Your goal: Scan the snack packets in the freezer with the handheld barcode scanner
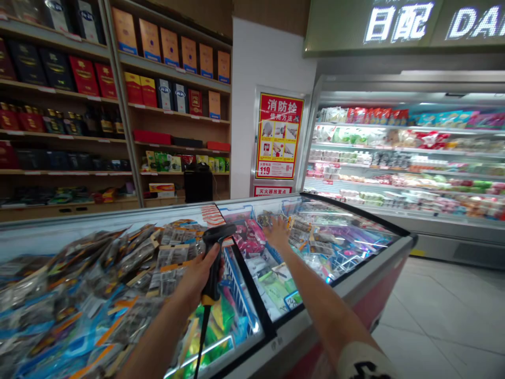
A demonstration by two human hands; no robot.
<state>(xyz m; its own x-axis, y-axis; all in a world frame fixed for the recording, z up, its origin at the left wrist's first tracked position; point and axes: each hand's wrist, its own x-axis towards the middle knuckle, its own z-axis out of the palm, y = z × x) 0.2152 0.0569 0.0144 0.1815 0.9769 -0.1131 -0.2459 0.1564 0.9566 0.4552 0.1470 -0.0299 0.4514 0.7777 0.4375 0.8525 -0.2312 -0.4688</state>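
My left hand is closed round the handle of a black barcode scanner, whose cable hangs down toward me. It hovers over a chest freezer full of packaged frozen goods. My right hand reaches far forward, fingers spread flat on the freezer's sliding glass lid, above coloured packets seen through the glass.
Wooden shelves of boxed goods line the back wall on the left. A red fire-hydrant notice hangs on the white wall. An open refrigerated display case runs along the right, with tiled floor between it and the freezer.
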